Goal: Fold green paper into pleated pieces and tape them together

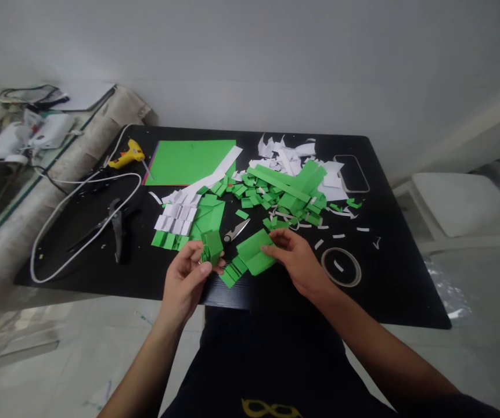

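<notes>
My left hand (189, 277) is closed on a small stack of folded green paper (212, 246), pinched between thumb and fingers. A sheet of green paper (255, 253) is in my right hand (295, 258), gripped at its right edge and showing a crease. Below that sheet's left end is a pleated green strip (233, 271); I cannot tell whether the two are joined. Scissors (236, 230) lie just beyond both hands, their handles partly hidden. Pleated white paper (179, 213) and folded green pieces rest left of them.
A heap of cut green pieces (291, 186) and white scraps (282, 154) covers the table's far middle. A yellow glue gun (128, 154), its white cable (53, 232) and black pliers-like tool (118, 229) lie left. A tape roll (324, 255) sits right, among white slips.
</notes>
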Demonstrator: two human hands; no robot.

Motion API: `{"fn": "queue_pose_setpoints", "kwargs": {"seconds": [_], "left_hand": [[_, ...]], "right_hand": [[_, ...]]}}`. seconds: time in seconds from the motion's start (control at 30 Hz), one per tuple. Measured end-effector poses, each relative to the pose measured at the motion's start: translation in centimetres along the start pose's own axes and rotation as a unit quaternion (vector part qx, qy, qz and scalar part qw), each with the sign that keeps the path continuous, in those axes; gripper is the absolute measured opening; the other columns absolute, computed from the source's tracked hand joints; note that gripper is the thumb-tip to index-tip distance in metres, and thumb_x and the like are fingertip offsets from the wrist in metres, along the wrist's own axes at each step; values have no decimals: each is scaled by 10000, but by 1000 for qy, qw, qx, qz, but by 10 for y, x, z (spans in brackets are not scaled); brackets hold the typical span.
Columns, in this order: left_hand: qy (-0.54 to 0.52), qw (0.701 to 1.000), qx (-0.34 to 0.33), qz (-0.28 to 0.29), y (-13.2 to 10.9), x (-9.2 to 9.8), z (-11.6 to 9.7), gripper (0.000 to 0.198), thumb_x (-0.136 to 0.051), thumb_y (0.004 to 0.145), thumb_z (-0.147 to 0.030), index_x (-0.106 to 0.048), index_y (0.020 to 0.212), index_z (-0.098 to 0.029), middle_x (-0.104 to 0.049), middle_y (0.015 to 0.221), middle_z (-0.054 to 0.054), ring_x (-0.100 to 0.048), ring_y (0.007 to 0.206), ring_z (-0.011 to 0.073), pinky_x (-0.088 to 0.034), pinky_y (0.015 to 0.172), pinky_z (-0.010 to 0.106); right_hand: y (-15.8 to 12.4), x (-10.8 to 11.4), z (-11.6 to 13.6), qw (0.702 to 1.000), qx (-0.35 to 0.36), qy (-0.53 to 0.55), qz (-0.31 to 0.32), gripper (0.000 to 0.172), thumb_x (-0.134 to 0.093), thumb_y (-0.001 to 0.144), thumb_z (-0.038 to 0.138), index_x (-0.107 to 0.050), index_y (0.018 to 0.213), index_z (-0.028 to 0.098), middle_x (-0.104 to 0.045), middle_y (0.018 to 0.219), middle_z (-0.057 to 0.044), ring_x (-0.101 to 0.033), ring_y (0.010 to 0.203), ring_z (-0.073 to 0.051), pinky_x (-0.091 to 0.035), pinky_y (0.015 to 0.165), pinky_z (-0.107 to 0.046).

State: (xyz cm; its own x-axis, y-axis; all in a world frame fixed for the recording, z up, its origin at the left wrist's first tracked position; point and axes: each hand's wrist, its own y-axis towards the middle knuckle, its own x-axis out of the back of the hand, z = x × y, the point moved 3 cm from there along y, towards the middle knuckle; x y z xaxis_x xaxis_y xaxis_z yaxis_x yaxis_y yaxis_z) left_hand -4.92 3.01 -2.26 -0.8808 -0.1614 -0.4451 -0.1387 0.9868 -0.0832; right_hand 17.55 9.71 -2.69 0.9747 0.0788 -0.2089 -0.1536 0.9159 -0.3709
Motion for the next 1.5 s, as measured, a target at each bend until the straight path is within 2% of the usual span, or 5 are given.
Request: {"fn": "queue_pose_setpoints", "kwargs": {"seconds": [0.27, 0.47, 0.6, 0.83, 1.5], "left_hand": [[154, 981, -120, -19, 1, 4, -15, 372, -926, 793, -238, -715, 1098, -222, -762, 940, 28, -757, 865, 178, -623, 820, 288], [444, 863, -238, 40, 2, -3, -30, 499, -908, 791, -212, -719, 1251, -250, -784, 1147, 68, -751, 1016, 246, -614, 910, 351], [507, 820, -253, 85, 4, -12, -31, 506, -881, 815, -235, -718, 1293, -254, -794, 1169, 86, -758, 1022, 271, -627, 891, 372], [520, 809, -249, 117, 7, -16, -30, 516, -862, 817, -210, -728, 1313, -253, -796, 1199, 104, -754, 1085, 301, -623, 949, 428], [543, 783, -274, 126, 2, -15, -27, 542, -819, 878, -215, -664, 1394, -271, -781, 1259, 94, -746, 1126, 286, -607, 983, 402]], "right_hand": [[0, -14, -4, 998, -31, 20, 52, 340, -963, 649, 335, -775, 900, 203, -810, 960, -39, -759, 901, -224, -622, 845, -365], [-5, -20, -8, 999, 5, -12, 31, 471, -963, 633, 303, -623, 953, 243, -742, 826, 23, -760, 786, -202, -626, 768, -347], [-12, -23, -4, 998, 46, -13, 34, 451, -922, 668, 262, -536, 902, 264, -696, 835, 51, -725, 712, -164, -595, 670, -292], [-18, -23, 4, 992, 87, -78, 39, 209, -857, 747, 290, -666, 811, 236, -714, 853, -11, -729, 833, -212, -646, 781, -353], [-30, -25, 11, 991, 117, -64, 2, 301, -871, 748, 249, -652, 954, 255, -780, 982, -29, -796, 908, -231, -680, 810, -367]]}}
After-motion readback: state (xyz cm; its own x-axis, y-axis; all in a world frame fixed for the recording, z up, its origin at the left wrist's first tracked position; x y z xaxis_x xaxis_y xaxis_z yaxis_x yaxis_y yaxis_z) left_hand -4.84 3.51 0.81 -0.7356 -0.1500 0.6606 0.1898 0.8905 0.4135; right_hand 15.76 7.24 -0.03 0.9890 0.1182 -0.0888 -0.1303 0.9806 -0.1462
